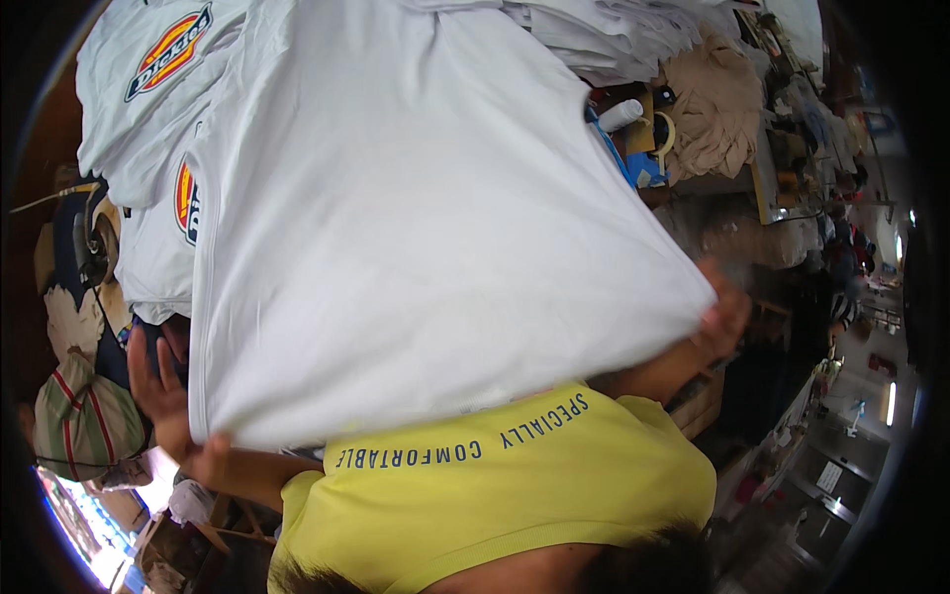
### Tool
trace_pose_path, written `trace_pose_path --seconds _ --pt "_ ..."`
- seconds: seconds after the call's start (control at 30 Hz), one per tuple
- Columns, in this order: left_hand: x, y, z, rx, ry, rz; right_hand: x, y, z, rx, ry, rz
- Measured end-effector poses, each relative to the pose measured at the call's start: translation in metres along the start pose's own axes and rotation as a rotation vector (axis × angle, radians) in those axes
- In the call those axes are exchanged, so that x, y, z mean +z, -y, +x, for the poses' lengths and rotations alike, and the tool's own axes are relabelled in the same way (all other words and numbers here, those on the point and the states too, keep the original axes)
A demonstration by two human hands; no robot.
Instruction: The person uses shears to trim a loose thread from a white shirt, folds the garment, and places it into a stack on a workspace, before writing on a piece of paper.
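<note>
A broad white shirt (435,228) is stretched out in front of my chest, its lower edge hanging between my two hands. At its lower left corner is my left hand (178,411), the thumb over the cloth edge and the other fingers extended upward beside it. The lower right corner is pinched in my right hand (725,315), which is somewhat blurred. To the left, beside the stretched cloth, lie more white shirts (129,129) with a coloured printed badge. What lies under the spread cloth is hidden.
Folded white cloth (614,40) is piled at the back, with a beige cloth heap (714,104) to its right. A white bottle (621,116) and a tape roll (665,134) stand near the heap. A striped cloth bundle (87,421) sits at left.
</note>
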State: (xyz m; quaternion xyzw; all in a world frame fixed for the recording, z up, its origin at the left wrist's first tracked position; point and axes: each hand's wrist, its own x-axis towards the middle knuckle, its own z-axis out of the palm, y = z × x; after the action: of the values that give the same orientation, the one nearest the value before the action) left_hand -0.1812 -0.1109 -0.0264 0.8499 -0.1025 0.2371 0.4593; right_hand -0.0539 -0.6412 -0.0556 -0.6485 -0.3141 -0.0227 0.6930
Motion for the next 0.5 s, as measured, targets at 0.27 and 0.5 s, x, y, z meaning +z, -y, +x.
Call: trace_pose_path --seconds 0.27,0.5 --pt "-0.045 -0.019 0.014 0.424 0.638 -0.491 -0.012 0.041 0.001 -0.452 0.270 -0.028" --pt "-0.007 0.049 0.122 0.603 1.108 -0.952 -0.005 -0.028 0.140 -0.449 1.026 0.278"
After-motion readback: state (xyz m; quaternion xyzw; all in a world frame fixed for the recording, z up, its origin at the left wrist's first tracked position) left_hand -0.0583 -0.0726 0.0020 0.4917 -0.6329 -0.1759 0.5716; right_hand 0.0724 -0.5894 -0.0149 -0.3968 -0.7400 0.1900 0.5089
